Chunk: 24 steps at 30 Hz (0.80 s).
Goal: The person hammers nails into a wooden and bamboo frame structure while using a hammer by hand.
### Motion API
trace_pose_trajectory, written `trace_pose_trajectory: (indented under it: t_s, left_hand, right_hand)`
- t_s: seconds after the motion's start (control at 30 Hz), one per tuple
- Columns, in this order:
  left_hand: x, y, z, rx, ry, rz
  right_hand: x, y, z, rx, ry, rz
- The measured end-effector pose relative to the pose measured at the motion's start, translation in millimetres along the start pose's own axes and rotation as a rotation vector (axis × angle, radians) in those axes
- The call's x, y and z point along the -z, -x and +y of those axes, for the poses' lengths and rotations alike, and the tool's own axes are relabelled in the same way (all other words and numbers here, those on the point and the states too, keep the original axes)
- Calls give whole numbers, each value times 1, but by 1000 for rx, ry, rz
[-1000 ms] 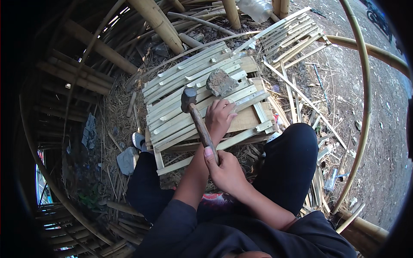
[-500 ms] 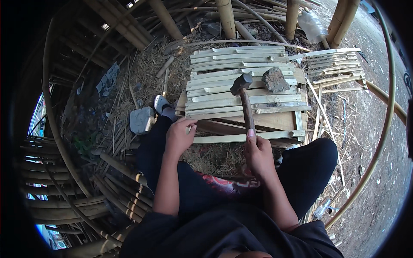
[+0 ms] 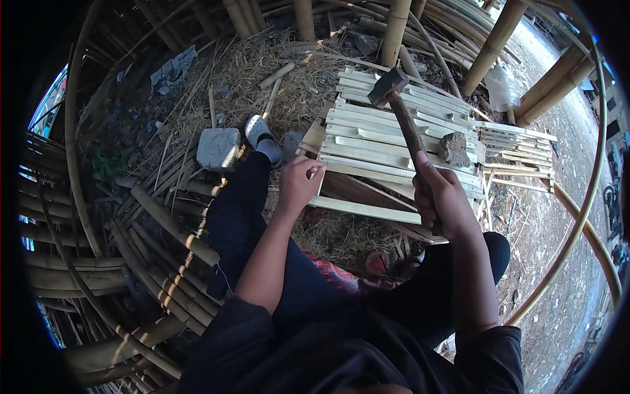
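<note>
My right hand (image 3: 447,200) is wrapped round the wooden handle of a hammer (image 3: 407,126). Its dark metal head is up over the far part of a panel of pale split-bamboo slats (image 3: 367,143). At the panel's near left corner is my left hand (image 3: 298,185), thumb and forefinger pinched together by the slat ends. Whatever the pinch may hold is too small to make out. A rough grey stone (image 3: 454,149) rests on the panel's right side, and one slat (image 3: 367,207) lies along the near edge, apart from the others.
A pale stone block (image 3: 218,148) sits left of the panel, beside my shoe (image 3: 257,131). Bamboo poles (image 3: 164,220) lie at the left. A smaller slatted panel (image 3: 515,152) is at the right, near a curved pole (image 3: 584,210). Upright posts (image 3: 396,33) stand at the back.
My right hand has lifted the hammer and moved right with it. My left hand stays near the panel's corner, its pinch still closed. The whole view has turned, shifting the panel rightward.
</note>
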<state>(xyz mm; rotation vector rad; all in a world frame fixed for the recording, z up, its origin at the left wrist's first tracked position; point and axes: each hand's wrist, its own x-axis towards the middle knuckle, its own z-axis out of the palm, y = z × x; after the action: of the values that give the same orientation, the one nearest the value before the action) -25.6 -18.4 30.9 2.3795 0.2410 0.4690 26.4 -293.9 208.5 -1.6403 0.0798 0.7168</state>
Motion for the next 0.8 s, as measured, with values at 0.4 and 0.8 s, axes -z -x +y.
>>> trace_pose_trajectory:
  t_s: [0.4, 0.8]
  left_hand:
    - [-75, 17, 74, -252, -145, -41]
    - [-95, -6, 55, -280, -153, 65]
  right_hand:
    - [18, -50, 27, -127, 129, -114]
    - [38, -43, 34, -187, 87, -115]
